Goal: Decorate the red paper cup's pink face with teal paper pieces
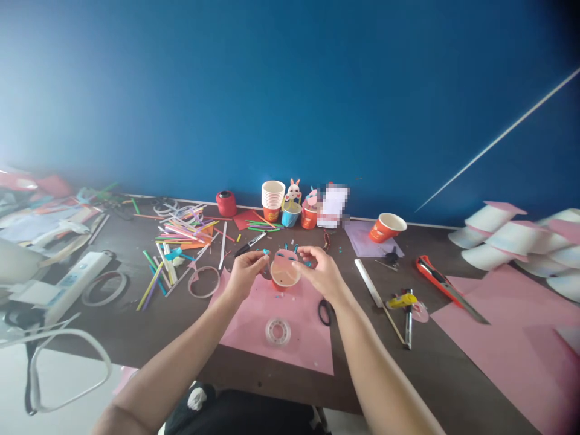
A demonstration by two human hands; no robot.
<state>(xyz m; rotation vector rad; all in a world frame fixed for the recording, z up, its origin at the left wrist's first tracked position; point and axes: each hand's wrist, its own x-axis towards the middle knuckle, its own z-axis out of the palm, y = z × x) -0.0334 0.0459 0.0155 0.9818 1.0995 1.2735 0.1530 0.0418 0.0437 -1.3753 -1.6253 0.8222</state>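
A red paper cup (281,286) stands on the pink paper sheet in front of me. At its rim is a pink paper animal face (285,258) with blue ears and dark eyes. My left hand (247,275) is closed in a pinch on a small blue piece (266,251), just left of the face. On the other side, my right hand (321,272) grips the right edge of the face between thumb and fingers. Another bit of blue shows by those fingers, too small to make out. Below the cup lies a clear tape spool (278,331).
Black-handled scissors (325,312) lie partly under my right forearm. Left are straws (188,229), tape rolls (105,288) and a power strip (79,284). Stacked cups (273,196) and finished animal cups (291,212) line the wall. Cutters (446,287) and white cups (516,238) lie right.
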